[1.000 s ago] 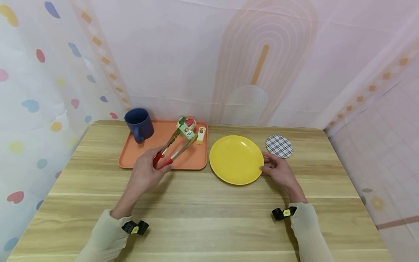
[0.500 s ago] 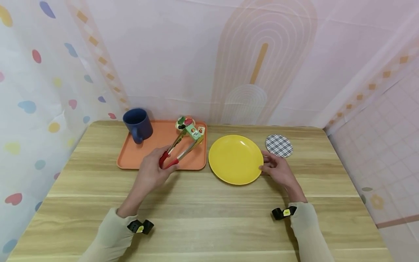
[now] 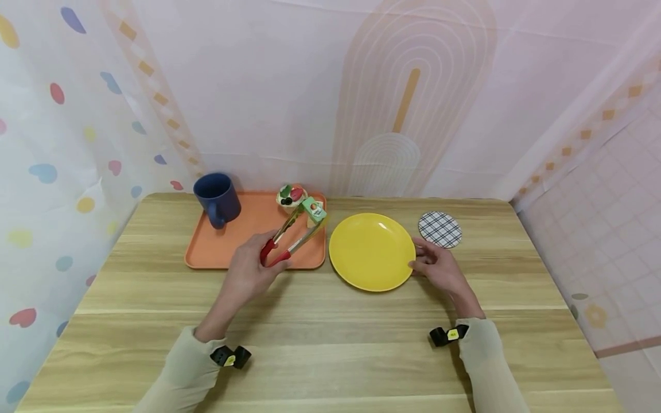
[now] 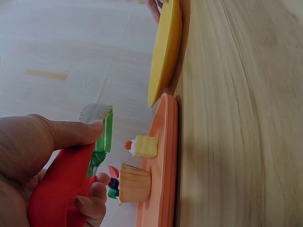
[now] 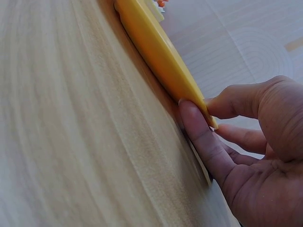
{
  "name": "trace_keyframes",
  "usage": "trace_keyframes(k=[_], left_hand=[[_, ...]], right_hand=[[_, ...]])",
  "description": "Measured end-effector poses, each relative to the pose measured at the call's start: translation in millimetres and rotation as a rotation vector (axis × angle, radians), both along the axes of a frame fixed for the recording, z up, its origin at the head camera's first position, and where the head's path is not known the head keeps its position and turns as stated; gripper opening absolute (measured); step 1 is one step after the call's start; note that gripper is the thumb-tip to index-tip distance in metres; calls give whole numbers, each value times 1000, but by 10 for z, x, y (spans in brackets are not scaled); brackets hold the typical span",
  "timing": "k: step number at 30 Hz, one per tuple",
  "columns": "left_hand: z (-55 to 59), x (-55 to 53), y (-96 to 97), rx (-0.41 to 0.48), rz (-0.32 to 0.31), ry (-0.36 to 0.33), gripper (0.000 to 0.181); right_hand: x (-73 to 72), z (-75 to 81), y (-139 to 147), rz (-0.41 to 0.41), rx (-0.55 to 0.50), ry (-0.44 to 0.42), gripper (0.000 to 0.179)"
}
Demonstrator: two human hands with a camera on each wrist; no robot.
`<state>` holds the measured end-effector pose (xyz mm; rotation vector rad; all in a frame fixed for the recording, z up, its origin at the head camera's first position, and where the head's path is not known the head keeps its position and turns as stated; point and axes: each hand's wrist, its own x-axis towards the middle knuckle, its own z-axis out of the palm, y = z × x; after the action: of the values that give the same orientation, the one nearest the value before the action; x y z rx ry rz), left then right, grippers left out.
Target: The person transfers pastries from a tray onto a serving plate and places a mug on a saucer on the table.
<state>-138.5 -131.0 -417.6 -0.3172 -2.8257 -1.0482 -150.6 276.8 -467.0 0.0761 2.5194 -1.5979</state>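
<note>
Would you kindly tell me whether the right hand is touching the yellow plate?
Touching. The right wrist view shows it plainly: the right hand pinches the edge of the yellow plate, with no gap between them.

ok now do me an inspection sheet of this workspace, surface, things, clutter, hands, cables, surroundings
Surface: wood-grain table
Job's things: red-handled tongs gripping a green cake piece; orange tray bearing a yellow cake piece, fruit tart and blue mug; yellow plate right of the tray
Clutter: round checked coaster beyond the right hand
Left hand: grips the tongs
Right hand: pinches the plate's right rim
Cables: nothing seen
Surroundings: patterned cloth behind and on both sides
</note>
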Motion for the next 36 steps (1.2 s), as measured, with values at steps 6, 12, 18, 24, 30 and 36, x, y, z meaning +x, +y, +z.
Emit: trace_keyframes(k=[6,12,18,24,30,36], left_hand=[[3,-8,55,0,-9,-7,60],[-1,-13,118,-4,-15,-25,61],[-7,-14,172,-2,-22,-39,62],[-31,-31,212,-13,-29,-61,63],[-50,-40,264,-16,-36,-86,66],[-75,-46,326,-13,-48,-100,67]], right_hand=[[-7,6,1,6,9,0,60],[-9,-3,5,11,4,14,59],[-10,-6,4,9,-5,12,59],[-6,3,2,-1,-5,4,59],[-8,16,4,-2,-24,3,59],[-9,25,6,2,-27,-1,60]])
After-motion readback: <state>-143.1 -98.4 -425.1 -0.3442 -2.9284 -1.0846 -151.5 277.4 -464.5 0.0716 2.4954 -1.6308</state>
